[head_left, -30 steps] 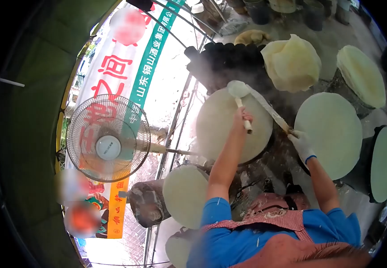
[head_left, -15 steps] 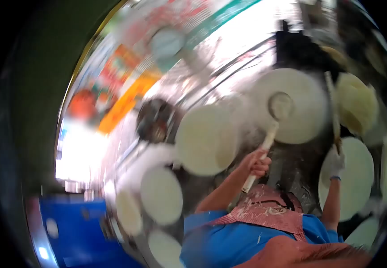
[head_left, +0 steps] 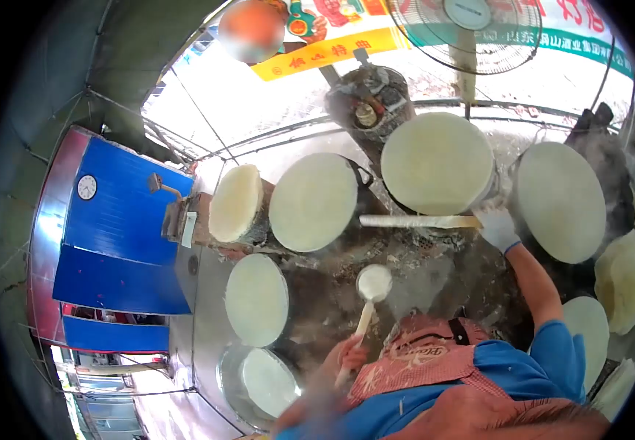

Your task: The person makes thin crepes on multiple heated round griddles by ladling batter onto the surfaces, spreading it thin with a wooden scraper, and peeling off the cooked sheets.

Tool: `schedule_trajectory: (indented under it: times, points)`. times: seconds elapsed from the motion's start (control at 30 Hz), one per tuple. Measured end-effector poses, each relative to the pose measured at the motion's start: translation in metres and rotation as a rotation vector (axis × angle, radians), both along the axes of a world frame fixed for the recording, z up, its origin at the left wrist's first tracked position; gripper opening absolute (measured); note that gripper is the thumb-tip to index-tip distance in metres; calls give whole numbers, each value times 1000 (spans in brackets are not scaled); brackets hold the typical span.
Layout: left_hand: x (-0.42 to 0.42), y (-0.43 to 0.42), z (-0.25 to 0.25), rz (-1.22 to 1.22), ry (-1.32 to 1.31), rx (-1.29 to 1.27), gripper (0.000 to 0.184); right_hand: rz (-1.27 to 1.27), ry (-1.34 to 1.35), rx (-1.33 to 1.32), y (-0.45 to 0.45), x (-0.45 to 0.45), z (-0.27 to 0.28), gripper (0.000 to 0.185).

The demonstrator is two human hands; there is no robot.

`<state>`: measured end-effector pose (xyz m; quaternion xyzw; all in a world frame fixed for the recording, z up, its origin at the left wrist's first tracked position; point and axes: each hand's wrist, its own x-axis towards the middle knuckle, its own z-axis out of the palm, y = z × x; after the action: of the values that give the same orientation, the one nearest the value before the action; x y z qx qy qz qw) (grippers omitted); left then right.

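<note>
At the bottom of the frame, nearest, a red apron lies over a blue shirt. Just left of it, the bare left hand has its fingers wrapped around the handle of a ladle. The bowl sits near the centre of the frame above the dark floor, and it looks filled with something pale. If the wrist rolls, that filling could slop onto the floor or the apron.

Right of centre, the gloved right hand grips the end of a flat stick; the glove hides how each finger sits. The stick runs level to the left, along the lower edge of a round pale plate; whether they touch, I cannot tell. A careless swing could knock that rim, or the plate beside it at the right. Haze at the right suggests heat, so a bare forearm brought too low might be burned.

A crumpled sheet sits at the far right. Beyond, a fan and a banner fill the top, with blue panels at the left.
</note>
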<state>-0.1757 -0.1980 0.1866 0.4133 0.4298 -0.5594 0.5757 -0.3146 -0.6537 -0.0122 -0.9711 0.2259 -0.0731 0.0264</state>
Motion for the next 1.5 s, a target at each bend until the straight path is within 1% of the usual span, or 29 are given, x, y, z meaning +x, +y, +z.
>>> schedule_trajectory:
  times: [0.03,0.07,0.1,0.13,0.17,0.27,0.3,0.37,0.4,0.43,0.53,0.6,0.63,0.73,0.8,0.87,0.93,0.97,1.0,1.03,1.07,1.13,1.23,1.3,1.37,1.4,1.43,1.47,1.5]
  points:
    - [13,35,8,78,-12,-15,18,59,52,-61,39,37,24,61]
    - [11,79,-20,147,50,-196,21,137,60,-82,36,49,22,61]
    - [9,123,-48,200,122,-374,26,214,71,-99,27,59,6,62]
    - [5,149,-70,195,156,-442,29,291,86,-114,19,68,-2,62]
    - [5,166,-89,192,195,-512,32,425,77,-268,15,72,13,42]
    - [12,195,-116,178,158,-640,36,427,259,-170,5,98,37,18]
    - [3,205,-121,180,131,-576,37,448,168,-228,5,100,37,10]
    - [-8,213,-134,177,63,-463,39,512,169,-251,2,105,49,10]
    - [-8,198,-116,172,40,-336,38,549,165,-268,-2,111,57,10]
    - [-5,173,-80,171,23,-209,38,535,148,-309,-8,117,61,10]
    - [-16,164,-114,426,157,-673,39,524,63,-432,-38,143,74,11]
    - [-22,123,-81,486,-44,-443,39,544,-54,-496,-50,158,113,12]
    - [-16,101,-60,351,-119,-215,38,571,-89,-506,-62,166,123,15]
    - [-24,100,-73,598,13,-652,40,327,-14,-516,-70,194,177,18]
    - [-27,95,-74,607,-23,-627,41,382,-264,-543,-99,219,197,21]
    - [-36,92,-65,652,-62,-546,41,353,-195,-463,-116,247,226,22]
    - [-34,92,-63,519,-150,-389,41,358,-136,-475,-117,279,261,22]
    - [-39,100,-56,465,-192,-294,42,372,-170,-481,-110,291,274,21]
    - [-42,109,-61,520,-158,-397,42,398,-208,-484,-106,309,284,21]
    - [-47,123,-74,589,-138,-494,43,540,-369,-608,-105,329,287,20]
    - [-57,143,-82,664,-129,-586,43,681,-548,-713,-98,353,288,20]
    - [-67,173,-105,803,-64,-668,43,654,-234,-469,-60,407,308,17]
    - [-85,220,-148,844,-88,-711,40,691,-153,-479,15,482,311,14]
    - [-88,230,-133,922,-134,-624,37,738,-132,-497,86,519,314,13]
    - [-91,242,-109,942,-273,-396,36,734,-97,-509,164,558,312,17]
    - [-92,254,-119,982,-227,-499,20,705,-71,-516,201,577,318,21]
    - [-95,258,-138,1006,-174,-598,16,665,-71,-458,223,597,326,22]
    - [-99,271,-158,1017,-118,-703,29,696,-155,-385,241,617,330,23]
    - [-110,278,-177,1029,-159,-703,26,684,-194,-304,254,644,334,23]
